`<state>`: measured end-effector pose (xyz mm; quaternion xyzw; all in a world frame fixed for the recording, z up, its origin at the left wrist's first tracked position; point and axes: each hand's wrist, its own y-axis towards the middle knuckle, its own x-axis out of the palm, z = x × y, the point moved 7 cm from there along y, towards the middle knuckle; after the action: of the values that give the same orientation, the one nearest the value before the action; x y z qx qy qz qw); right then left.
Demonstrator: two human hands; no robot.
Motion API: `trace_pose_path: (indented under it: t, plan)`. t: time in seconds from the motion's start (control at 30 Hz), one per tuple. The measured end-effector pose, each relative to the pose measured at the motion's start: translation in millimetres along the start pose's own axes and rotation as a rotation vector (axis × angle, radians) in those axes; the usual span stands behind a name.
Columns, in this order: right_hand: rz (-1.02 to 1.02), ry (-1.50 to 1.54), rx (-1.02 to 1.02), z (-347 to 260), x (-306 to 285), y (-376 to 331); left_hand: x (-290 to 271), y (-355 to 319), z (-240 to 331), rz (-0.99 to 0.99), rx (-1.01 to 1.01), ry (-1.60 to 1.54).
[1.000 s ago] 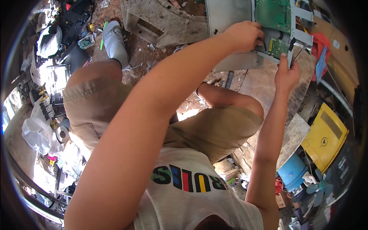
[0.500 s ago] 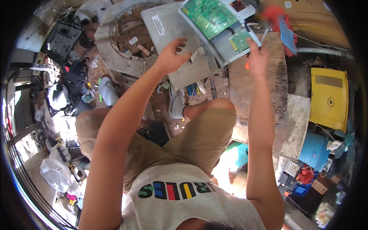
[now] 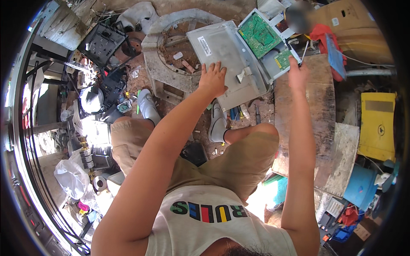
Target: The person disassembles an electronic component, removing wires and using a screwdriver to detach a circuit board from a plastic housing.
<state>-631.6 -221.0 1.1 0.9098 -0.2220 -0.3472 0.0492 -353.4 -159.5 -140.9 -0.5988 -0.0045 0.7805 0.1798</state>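
Note:
My left hand (image 3: pixel 213 80), fingers spread, lies over the near left edge of a flat grey panel (image 3: pixel 226 55) with a white label. My right hand (image 3: pixel 298 74) grips the near right corner of a pale metal tray (image 3: pixel 267 68). A large green circuit board (image 3: pixel 259 35) and a smaller green circuit board (image 3: pixel 282 59) sit in that tray, at the panel's right side. A thin metal shaft (image 3: pixel 305 52), like a screwdriver's, sticks out beside my right fingers; its handle is mostly hidden.
A worn wooden board (image 3: pixel 305 102) lies under my right forearm. Left of the panel is a round-holed grey frame (image 3: pixel 156 64), with black plastic parts (image 3: pixel 102 42) beyond. A yellow case (image 3: pixel 378 126) and a blue container (image 3: pixel 361 181) stand at the right. Several tools (image 3: pixel 239 112) lie near my foot.
The view has shifted, so everything sits further right. My left hand has spread its fingers and come onto the panel. The tray has come down beside the panel, still in my right hand.

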Motion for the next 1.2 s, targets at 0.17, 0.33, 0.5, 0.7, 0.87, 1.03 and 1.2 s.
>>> trace_pose_path:
  t: [0.17,0.33,0.5,0.7,0.87,1.03,1.2]
  plan:
    - [-0.070,0.194,0.073,3,-4,10,-5,3,5,-0.048,0.011,-0.015]
    - [-0.091,0.244,0.121,-5,5,3,-9,17,-5,0.028,-0.072,0.031]
    - [-0.138,0.226,0.132,-2,15,2,-9,28,-7,-0.042,-0.107,0.021]
    - [-0.094,0.103,0.009,-5,16,4,-13,25,-9,-0.042,-0.106,-0.020]
    - [-0.088,-0.017,-0.029,-16,9,5,-11,28,-7,-0.045,-0.106,-0.001]
    - [-0.114,-0.015,-0.087,-41,23,-7,-11,30,-6,-0.057,-0.100,-0.002]
    - [-0.166,-0.042,-0.194,-60,36,-17,-9,32,-6,-0.051,-0.100,-0.015]
